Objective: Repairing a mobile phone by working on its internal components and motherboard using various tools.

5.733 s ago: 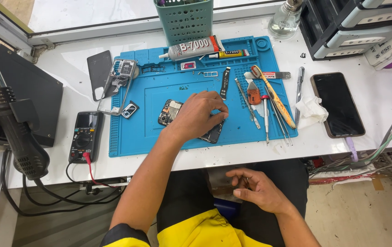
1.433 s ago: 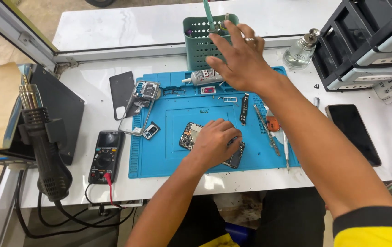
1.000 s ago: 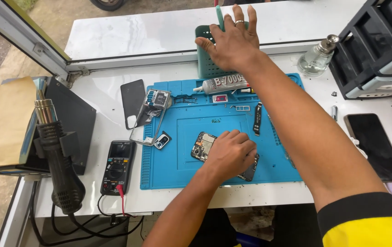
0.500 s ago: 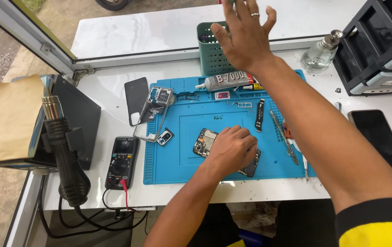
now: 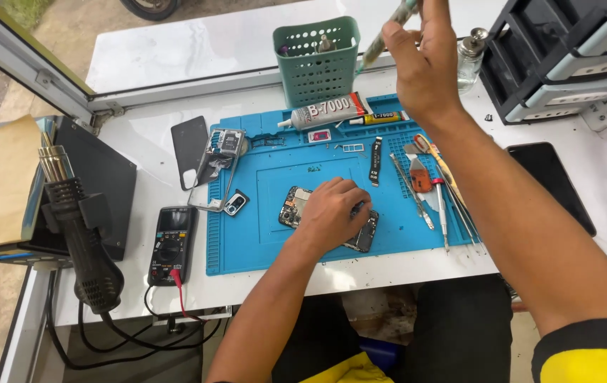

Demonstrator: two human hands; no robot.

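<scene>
The opened phone (image 5: 332, 220) is pinned flat under the left hand (image 5: 332, 213), fingers closed down on it, probably so it's kept from sliding; a thin tool (image 5: 388, 32) is pinched in the raised right hand (image 5: 424, 64), just beside the green basket (image 5: 318, 60).

Lying on the white worktop (image 5: 140, 167): a blue work mat (image 5: 247, 241) as landmark. Behind its far edge, a green perforated tool basket (image 5: 316, 60). Along that far edge, a large glue tube (image 5: 326, 112). Just left of the mat, a black multimeter (image 5: 171, 245) with a red lead. Further left, a hot-air gun (image 5: 80, 237) in its holder. Right of the mat, a dark phone (image 5: 552, 184), face down or screen off. At the mat's far left corner, a dark back cover (image 5: 188, 149).
</scene>
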